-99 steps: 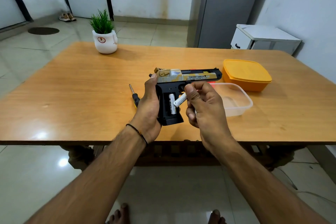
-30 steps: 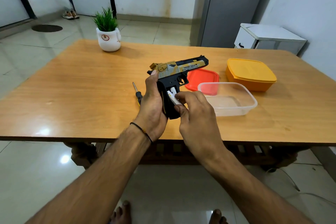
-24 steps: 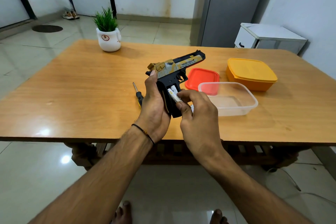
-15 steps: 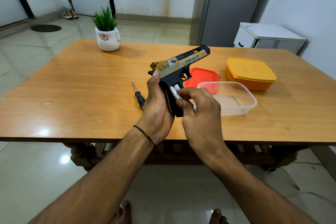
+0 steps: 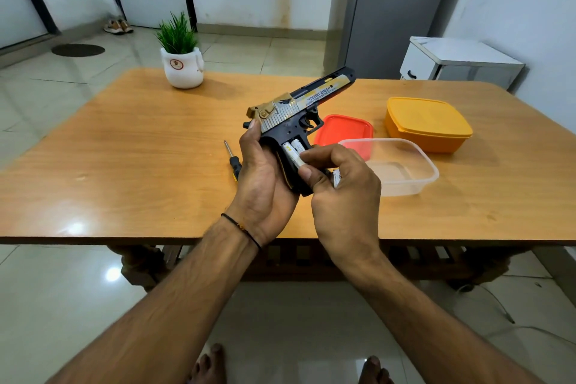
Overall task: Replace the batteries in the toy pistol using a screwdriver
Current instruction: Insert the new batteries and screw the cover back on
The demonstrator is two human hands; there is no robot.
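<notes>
Seating cells in the grip. The toy pistol [image 5: 293,112] is held up over the table [image 5: 124,150], just left of the clear tub [image 5: 386,141], with its muzzle angled up and away.

The left hand [image 5: 261,184] is clenched round the back of the grip. The right hand [image 5: 343,193] has thumb and forefinger curled, pinching the lower end of the batteries [image 5: 292,150]. These lie side by side in the open grip bay.

Change: about three seconds back only one cell sat in the bay. The other was at the bay's mouth in the right fingertips, and the pistol was level. Now both are in and the muzzle has tipped up.

Judgement: loading is nearly done. What remains is pressing the pair flush, then refitting the cover and its screw. The cover is not identified in view.

The screwdriver [image 5: 233,159] lies untouched on the table, left of the tub beyond the left hand. The red lid [image 5: 343,131] sits against the tub's far left. The orange box [image 5: 427,121] stands behind the tub, apart.
</notes>
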